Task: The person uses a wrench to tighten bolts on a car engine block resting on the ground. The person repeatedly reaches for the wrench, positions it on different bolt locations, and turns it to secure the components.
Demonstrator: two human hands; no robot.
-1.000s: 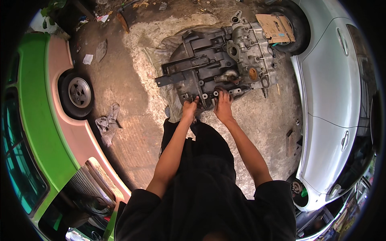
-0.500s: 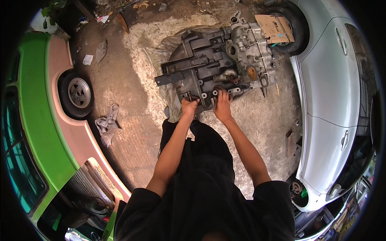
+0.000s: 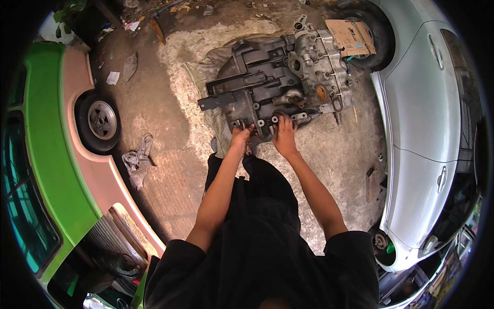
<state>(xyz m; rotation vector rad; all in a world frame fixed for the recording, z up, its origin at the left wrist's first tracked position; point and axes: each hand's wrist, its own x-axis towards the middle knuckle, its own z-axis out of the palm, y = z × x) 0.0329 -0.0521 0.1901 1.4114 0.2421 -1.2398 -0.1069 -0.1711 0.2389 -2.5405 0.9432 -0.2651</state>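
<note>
Engine block (image 3: 274, 84) is being touched by left hand (image 3: 241, 137) and right hand (image 3: 284, 135) near cloth's (image 3: 222, 139) near edge; grip can't be told; hands could be getting pinched if block's tipped.

A stained, weathered concrete floor (image 3: 175, 201), brown and grimy in places and paler in a rough patch toward the middle, carries a dark-and-silver engine assembly (image 3: 272, 80) lying on a rumpled grey-beige cloth (image 3: 213, 57). The cloth spreads past the assembly's left side; how far it runs beneath the right end is hidden. A crumpled, patterned rag (image 3: 138, 159) lies well apart to the left, with a white scrap (image 3: 112, 78) and a greyish flat piece (image 3: 130, 66) farther up. A narrow, rust-brown strip (image 3: 157, 32) rests near the top among scattered litter (image 3: 134, 26).
</note>
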